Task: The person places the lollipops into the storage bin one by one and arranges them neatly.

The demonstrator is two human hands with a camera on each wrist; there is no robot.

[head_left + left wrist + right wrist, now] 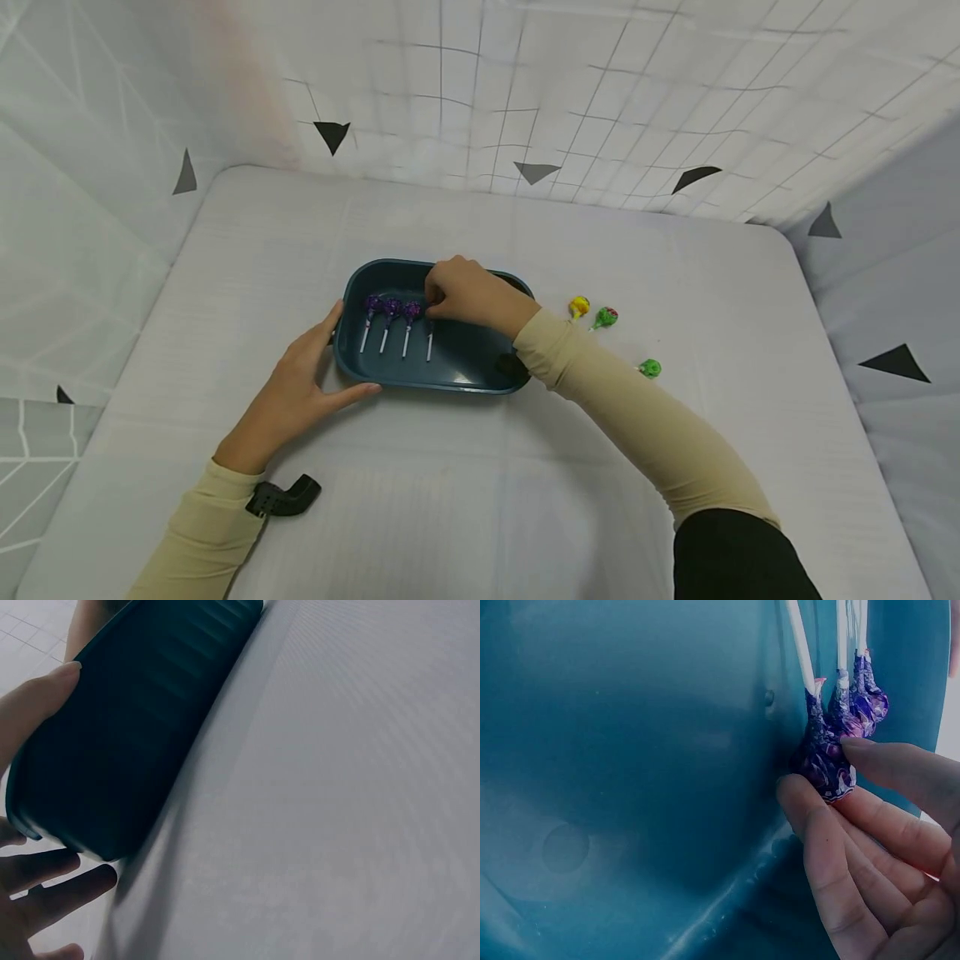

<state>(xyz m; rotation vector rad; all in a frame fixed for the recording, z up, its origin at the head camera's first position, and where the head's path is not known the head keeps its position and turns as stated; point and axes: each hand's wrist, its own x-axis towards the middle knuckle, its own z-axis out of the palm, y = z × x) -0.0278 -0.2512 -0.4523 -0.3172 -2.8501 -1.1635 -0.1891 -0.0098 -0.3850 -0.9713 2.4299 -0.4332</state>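
Inside a dark teal tray [480, 379], my right hand [472, 292] pinches a purple-wrapped lollipop [821, 761] by its candy end. In the head view that candy is mostly behind the fingers, while its white stick points toward me. To its left lie three more purple lollipops [390, 308] in a row, sticks the same way. My left hand [300, 387] spans the tray's left end, fingers spread and fairly straight. Its thumb [56, 686] touches the rim along the near side, and the other fingers [67, 900] are by the end wall.
Right of the tray, on the white-covered table [465, 517], lie a yellow lollipop [578, 307], a green-and-red lollipop [606, 317] and a green lollipop [650, 367], partly by the right sleeve. White sheets with black triangles [332, 136] stand around the table.
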